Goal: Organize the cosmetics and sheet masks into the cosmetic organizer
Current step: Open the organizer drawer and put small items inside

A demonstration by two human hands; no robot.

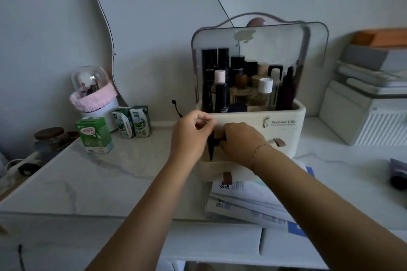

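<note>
The cosmetic organizer (284, 130) stands near the back edge of the surface (110, 171), lid raised, bottles upright in its top tray. Its lower drawer (215, 169) is pulled out over the sheet masks (253, 200) at the front edge. The right hand (241, 143) is curled round a slim dark cosmetic (211, 149), upright above that drawer. The left hand (191, 133) is curled at its top; whether it pinches anything I cannot tell. Probably best to tip the cosmetic flat and lay it lengthways, leaving room for the masks.
</note>
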